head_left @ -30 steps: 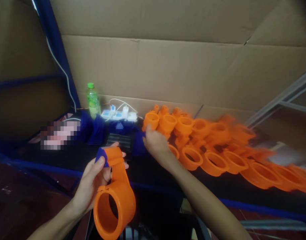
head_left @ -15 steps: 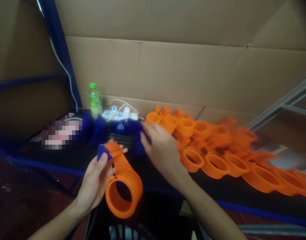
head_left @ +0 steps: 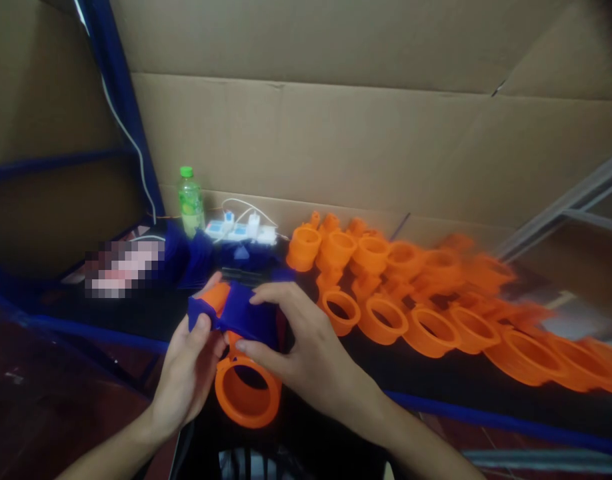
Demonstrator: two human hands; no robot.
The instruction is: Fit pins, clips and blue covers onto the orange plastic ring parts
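Observation:
My left hand (head_left: 189, 370) grips an orange plastic part (head_left: 246, 393) with a wide ring at its lower end and a handle at the top. A small blue piece sits at the handle's top, under my left thumb. My right hand (head_left: 306, 353) holds a larger blue plastic piece (head_left: 249, 313) against the handle, thumb below and fingers on top. Both hands are closed around the parts, just in front of the black table (head_left: 436, 373).
Many orange ring parts (head_left: 426, 293) lie in rows across the table to the right. More blue parts (head_left: 201, 257), a green bottle (head_left: 190, 200) and a white power strip (head_left: 239, 232) stand at the back left. Cardboard sheets (head_left: 336, 147) wall the back. Blue frame bars edge the table.
My right hand left the pile on the table, came back with a blue piece and set it on the orange part's handle. The orange part has been raised a little.

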